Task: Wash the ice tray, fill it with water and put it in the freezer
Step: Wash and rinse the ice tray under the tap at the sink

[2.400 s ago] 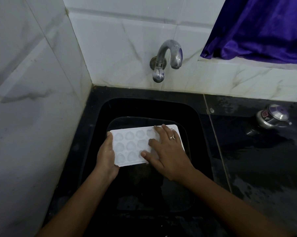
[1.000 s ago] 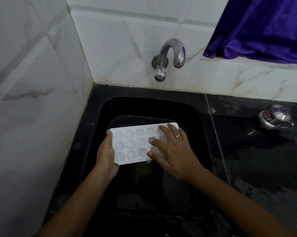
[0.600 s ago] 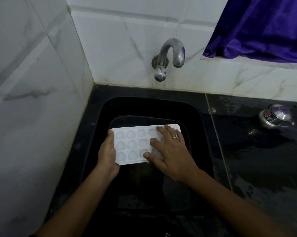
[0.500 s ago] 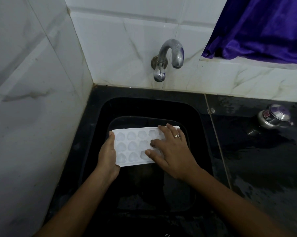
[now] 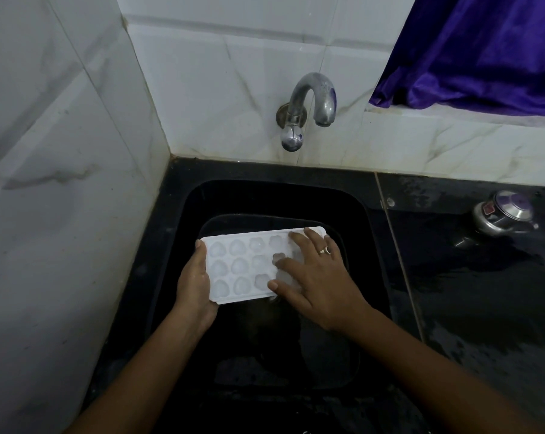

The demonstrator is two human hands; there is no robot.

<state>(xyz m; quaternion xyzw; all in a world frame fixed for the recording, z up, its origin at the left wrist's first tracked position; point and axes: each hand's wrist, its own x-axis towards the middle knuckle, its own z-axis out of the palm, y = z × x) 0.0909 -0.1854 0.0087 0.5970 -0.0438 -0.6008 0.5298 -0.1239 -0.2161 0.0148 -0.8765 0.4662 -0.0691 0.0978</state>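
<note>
The ice tray [image 5: 243, 266] faces cavities up, long axis left to right.

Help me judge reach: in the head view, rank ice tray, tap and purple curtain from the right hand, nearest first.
1. ice tray, touched, under the right hand.
2. tap, on the back wall.
3. purple curtain, upper right, beyond the tap.
</note>
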